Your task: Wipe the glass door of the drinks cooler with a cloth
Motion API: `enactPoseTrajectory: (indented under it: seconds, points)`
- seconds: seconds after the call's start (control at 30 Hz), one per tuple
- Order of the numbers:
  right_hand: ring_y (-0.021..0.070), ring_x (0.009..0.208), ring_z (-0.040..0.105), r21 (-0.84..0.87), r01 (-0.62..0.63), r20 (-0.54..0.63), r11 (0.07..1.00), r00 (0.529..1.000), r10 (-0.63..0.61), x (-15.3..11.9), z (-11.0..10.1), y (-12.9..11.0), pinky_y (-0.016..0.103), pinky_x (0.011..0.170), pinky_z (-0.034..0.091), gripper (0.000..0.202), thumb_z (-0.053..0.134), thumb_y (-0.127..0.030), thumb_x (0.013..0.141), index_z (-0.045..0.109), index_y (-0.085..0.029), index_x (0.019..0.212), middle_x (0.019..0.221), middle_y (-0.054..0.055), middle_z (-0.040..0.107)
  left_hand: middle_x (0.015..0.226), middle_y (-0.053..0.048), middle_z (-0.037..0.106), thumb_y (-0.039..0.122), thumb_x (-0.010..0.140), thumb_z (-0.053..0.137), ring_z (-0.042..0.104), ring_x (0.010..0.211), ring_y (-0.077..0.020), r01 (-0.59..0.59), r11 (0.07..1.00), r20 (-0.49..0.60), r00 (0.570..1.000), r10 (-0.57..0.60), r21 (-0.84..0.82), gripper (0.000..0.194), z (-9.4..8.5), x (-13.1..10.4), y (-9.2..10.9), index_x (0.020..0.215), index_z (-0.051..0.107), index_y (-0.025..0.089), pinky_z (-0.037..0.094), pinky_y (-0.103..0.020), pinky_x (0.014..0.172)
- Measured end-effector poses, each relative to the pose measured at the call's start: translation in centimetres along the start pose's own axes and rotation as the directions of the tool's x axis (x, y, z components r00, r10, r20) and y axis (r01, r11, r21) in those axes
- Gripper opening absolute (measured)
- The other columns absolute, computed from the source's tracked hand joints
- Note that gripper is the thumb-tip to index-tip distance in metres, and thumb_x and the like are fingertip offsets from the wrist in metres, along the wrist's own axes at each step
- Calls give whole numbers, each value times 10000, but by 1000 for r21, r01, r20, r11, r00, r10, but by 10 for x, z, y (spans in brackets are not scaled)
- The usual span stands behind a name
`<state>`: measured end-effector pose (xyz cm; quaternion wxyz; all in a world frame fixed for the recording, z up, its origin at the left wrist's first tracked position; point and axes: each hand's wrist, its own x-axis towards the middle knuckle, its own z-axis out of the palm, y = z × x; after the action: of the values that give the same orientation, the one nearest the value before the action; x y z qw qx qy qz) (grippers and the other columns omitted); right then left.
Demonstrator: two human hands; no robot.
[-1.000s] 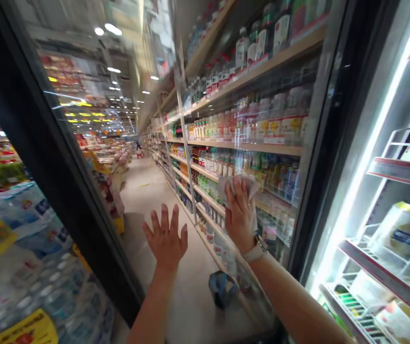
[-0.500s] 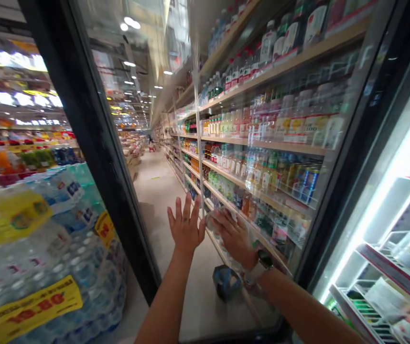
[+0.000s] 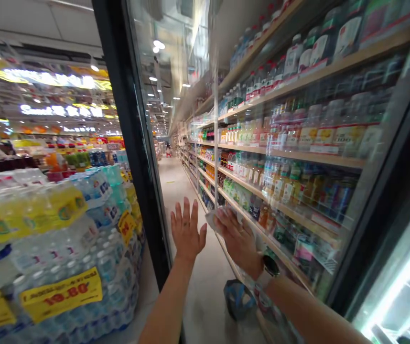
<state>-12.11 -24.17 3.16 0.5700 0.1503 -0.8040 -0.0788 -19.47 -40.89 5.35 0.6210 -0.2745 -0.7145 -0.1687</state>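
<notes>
Across the view, glass door: wiping seems the step in hand; next stroke calls for flat, even pressure.
Water-bottle packs: stacked at left, not obstructing.
Left hand: spread, holding nothing; could block a leftward stroke.
Right hand: fingers extended, over the cloth.
Pale cloth: under right fingers, seemingly against glass.

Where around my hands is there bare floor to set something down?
Through the glass door, bare floor shows between the black door frame and the drink shelves, and again between your left forearm and the dark container. A narrow strip lies between that frame and the bottle packs. Shelves and bottle packs are crowded.
</notes>
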Motion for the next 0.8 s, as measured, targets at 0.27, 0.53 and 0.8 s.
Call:
enactPoseTrajectory:
  seconds: [0.27,0.53,0.8]
  points:
    - [158,1389,431,-7,97,19,995,995,-97,11,-1,-10,373,1180,292,485,399,-94,950,530,-230,1397,1406,27,599,1568,-179,344,434,995,349,149,1516,-293,-4,998,32,999,6,-69,638,-2,-3,0,1552,242,143,174,-495,1216]
    - [200,1468,306,-63,-1,-53,998,999,-2,118,-12,-10,431,1213,236,534,401,-91,952,420,-178,1478,1514,75,483,1602,-195,248,423,1015,298,137,1516,-285,-9,957,14,1000,14,-290,666,-18,13,-14,1570,111,106,221,-478,1204]
    - [204,1393,425,-66,-29,-4,997,1000,29,62,9,-48,399,1130,344,486,434,-122,944,524,-236,1407,1416,62,585,1619,-185,184,479,993,364,52,1521,-317,-35,976,40,998,44,-215,722,-29,42,-38,1567,134,107,153,-518,1222]
